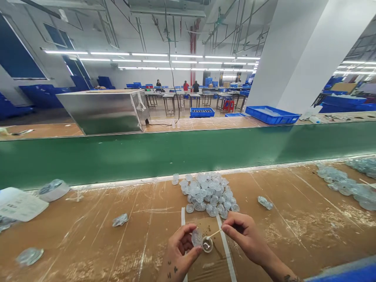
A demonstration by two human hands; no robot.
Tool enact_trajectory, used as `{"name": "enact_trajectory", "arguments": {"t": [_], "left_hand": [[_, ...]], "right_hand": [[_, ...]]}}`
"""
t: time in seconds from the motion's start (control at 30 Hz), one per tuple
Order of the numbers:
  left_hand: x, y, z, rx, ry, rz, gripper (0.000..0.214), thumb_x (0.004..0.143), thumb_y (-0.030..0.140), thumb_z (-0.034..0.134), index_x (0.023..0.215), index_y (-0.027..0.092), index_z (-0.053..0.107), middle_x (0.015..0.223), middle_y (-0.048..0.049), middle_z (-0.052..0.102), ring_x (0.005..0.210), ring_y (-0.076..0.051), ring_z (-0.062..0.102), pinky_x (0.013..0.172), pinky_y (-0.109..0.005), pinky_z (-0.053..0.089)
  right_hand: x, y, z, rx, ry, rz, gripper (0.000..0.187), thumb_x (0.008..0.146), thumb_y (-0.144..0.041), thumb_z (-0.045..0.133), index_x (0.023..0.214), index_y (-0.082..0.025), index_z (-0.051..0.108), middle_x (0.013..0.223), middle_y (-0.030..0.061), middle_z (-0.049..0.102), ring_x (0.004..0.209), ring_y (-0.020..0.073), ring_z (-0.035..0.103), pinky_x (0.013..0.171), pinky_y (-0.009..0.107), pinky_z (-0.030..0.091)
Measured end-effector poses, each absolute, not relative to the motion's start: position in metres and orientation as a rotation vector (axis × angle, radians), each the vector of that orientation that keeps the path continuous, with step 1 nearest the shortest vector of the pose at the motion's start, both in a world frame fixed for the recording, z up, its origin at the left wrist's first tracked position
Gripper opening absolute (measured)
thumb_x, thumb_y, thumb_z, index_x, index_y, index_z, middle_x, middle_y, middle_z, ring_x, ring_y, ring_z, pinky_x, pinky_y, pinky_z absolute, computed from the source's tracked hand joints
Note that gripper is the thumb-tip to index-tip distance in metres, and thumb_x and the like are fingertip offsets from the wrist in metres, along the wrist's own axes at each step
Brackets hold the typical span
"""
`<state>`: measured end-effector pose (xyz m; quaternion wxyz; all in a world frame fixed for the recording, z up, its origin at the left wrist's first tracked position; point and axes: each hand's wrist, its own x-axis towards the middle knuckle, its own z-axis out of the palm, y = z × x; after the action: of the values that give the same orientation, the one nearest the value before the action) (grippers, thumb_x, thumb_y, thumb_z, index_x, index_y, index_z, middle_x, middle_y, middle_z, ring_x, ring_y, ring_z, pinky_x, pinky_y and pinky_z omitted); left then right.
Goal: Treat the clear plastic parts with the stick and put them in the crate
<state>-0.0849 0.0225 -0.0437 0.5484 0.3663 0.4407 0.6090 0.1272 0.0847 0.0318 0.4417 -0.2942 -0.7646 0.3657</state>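
The left hand (183, 250) was curled closed, gripping one clear faceted plastic cup (196, 237) against a small round rimmed part (207, 244); how the two joined was hard to tell. The right hand (246, 239) pinched one thin wooden stick (214, 234) between thumb and fingers, its tip at the round part. Both hands were just above two white tape strips (226, 250) on a scuffed brown cardboard bench cover (88, 243).

Beyond the hands sat one heap of clear faceted cups (205, 194), dozens and too many to count, with a second, glassy heap (346, 182) at the right. Three loose clear pieces (265, 202) lay apart from the heaps, and one white paper sheet (19, 203) lay at the left.

Past the bench ran one green conveyor belt (176, 152). Farther off stood one stainless steel box (102, 111), three blue plastic crates (272, 114), and one white pillar (288, 55). Three people (185, 86) stood at distant metal tables (169, 102).
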Motion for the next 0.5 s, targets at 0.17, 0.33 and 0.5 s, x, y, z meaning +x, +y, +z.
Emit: {"name": "enact_trajectory", "arguments": {"t": [0.17,0.33,0.5], "left_hand": [[-0.076,0.020,-0.034,1.112,1.156,1.480,0.036,0.069,0.034,0.082,0.100,0.018,0.074,0.090,-0.0059,0.063,0.071,-0.015,0.057,0.063,-0.023,0.048],[-0.076,0.017,-0.039,1.214,1.204,1.433,0.031,0.071,0.027,0.076,0.100,0.018,0.072,0.089,-0.0058,0.062,0.069,-0.015,0.056,0.061,-0.023,0.046],[-0.079,0.018,-0.046,1.268,1.229,1.419,0.032,0.071,0.023,0.074,0.102,0.017,0.070,0.091,-0.0058,0.061,0.069,-0.014,0.055,0.060,-0.023,0.046]], "right_hand": [[0.116,0.078,0.032,-0.728,-1.878,0.858,0.091,0.130,-0.079,0.047,0.071,-0.010,0.061,0.071,0.0030,0.042,0.058,0.0225,0.047,0.055,0.018,0.035],[0.110,0.077,0.030,-0.661,-1.870,0.886,0.093,0.132,-0.079,0.049,0.072,-0.010,0.062,0.071,0.0020,0.043,0.058,0.0212,0.047,0.054,0.018,0.032],[0.107,0.072,0.033,-0.564,-1.849,0.935,0.097,0.135,-0.084,0.051,0.073,-0.010,0.061,0.072,0.0008,0.044,0.059,0.0199,0.047,0.055,0.017,0.031]]}}
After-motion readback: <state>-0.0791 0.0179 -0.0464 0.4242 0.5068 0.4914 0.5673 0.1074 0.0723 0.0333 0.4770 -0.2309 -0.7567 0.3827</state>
